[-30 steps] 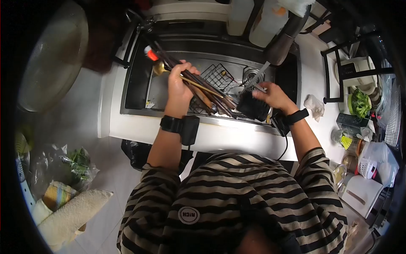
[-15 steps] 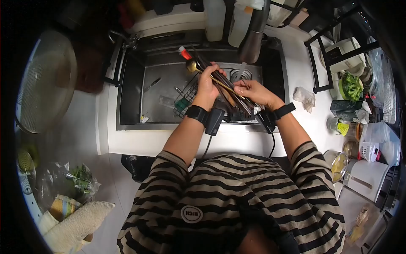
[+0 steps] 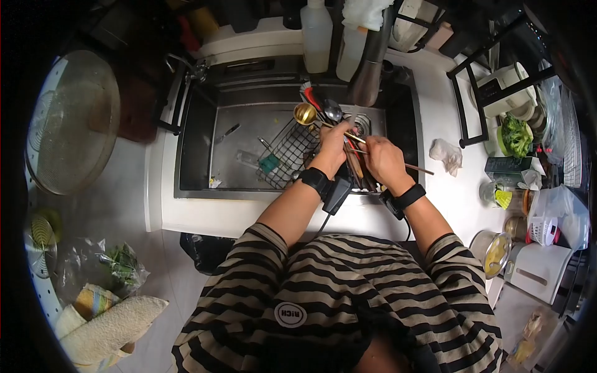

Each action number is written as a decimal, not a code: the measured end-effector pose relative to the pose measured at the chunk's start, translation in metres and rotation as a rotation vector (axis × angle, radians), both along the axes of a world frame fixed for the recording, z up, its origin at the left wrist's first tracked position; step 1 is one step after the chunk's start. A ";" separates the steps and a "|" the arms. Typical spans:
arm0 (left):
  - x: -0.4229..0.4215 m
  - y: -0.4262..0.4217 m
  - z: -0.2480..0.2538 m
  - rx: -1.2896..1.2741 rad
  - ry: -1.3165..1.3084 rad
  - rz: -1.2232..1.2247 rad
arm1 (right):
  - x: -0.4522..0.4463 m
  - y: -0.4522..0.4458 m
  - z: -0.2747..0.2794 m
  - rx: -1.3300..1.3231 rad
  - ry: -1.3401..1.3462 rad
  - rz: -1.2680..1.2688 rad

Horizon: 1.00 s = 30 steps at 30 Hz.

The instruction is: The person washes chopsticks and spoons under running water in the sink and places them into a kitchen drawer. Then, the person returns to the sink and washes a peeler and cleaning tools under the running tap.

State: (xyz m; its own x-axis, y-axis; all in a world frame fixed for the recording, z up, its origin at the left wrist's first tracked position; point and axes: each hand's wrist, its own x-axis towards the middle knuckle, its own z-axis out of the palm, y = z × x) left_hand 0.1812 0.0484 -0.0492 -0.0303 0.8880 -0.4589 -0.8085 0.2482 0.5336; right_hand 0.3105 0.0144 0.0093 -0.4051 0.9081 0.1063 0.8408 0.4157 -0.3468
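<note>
Over the sink [image 3: 242,115], my left hand [image 3: 333,148] is closed round a bundle of utensils. A golden spoon [image 3: 305,114], a silver spoon [image 3: 333,110] and a red-tipped tool [image 3: 308,94] stick out beyond its fingers. My right hand [image 3: 387,161] is closed just beside it, its fingers at the thin handles. A brown chopstick [image 3: 420,169] pokes out to the right of this hand. Several more handles hang below, between the two hands; their lower ends are partly hidden. The faucet [image 3: 367,84] stands just beyond the bundle.
In the sink lie a black wire rack [image 3: 289,143], a green item [image 3: 269,163], a clear container [image 3: 247,158] and a small knife [image 3: 227,133]. A crumpled white cloth [image 3: 446,155] lies on the right counter. Bottles [image 3: 316,40] stand behind the sink.
Both hands have shifted, the left one to the right and nearer the right hand. The bundle has turned steeper, its heads moving right, and a chopstick now points out to the right.
</note>
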 end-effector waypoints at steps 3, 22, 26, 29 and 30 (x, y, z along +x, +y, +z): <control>0.006 -0.003 -0.006 -0.135 0.035 0.071 | -0.002 -0.003 0.003 0.053 0.031 -0.044; -0.052 -0.004 -0.009 -0.070 0.269 0.161 | -0.029 0.034 -0.033 -0.165 0.079 -0.114; -0.040 -0.011 0.001 -0.118 0.415 0.074 | -0.056 0.041 -0.015 -0.186 0.532 0.040; -0.019 -0.006 -0.031 0.100 0.320 0.248 | -0.073 0.051 -0.014 -0.329 0.430 -0.044; -0.017 -0.002 -0.033 0.113 0.243 0.267 | -0.077 0.052 -0.011 -0.340 0.349 -0.087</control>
State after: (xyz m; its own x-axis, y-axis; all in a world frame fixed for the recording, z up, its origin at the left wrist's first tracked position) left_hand 0.1646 0.0460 -0.0823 -0.3636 0.8788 -0.3089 -0.6829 -0.0259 0.7301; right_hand 0.2337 0.0665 -0.0018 -0.3194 0.9437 -0.0862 0.6769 0.1635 -0.7177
